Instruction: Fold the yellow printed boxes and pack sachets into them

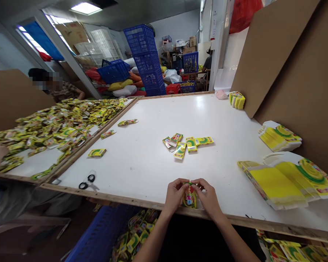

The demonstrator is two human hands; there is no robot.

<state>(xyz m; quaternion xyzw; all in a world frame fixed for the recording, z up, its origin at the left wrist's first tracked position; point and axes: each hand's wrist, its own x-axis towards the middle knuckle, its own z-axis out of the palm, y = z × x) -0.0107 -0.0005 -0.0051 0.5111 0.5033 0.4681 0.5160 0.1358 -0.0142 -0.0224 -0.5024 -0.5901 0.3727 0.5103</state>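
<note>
At the table's front edge, my left hand (177, 193) and my right hand (207, 194) both grip a small yellow-and-green printed carton (190, 198), thumbs on its face and fingers at its top. The carton's far edge is partly hidden behind my fingers. Beyond my hands lies a loose group of small yellow cartons (180, 150), some with flaps sticking out. To my right, a fanned stack of flat yellow cartons (278, 178) rests on the white table (153, 171), with another flat carton stack (280, 136) behind it.
Black-handled scissors (90, 181) lie at the front left. A wooden ledge (93, 136) divides off a heap of small cartons (71, 116), where another person (61, 89) sits. Below the edge stands a blue crate (98, 233) holding packs. Cardboard (287, 54) borders the right.
</note>
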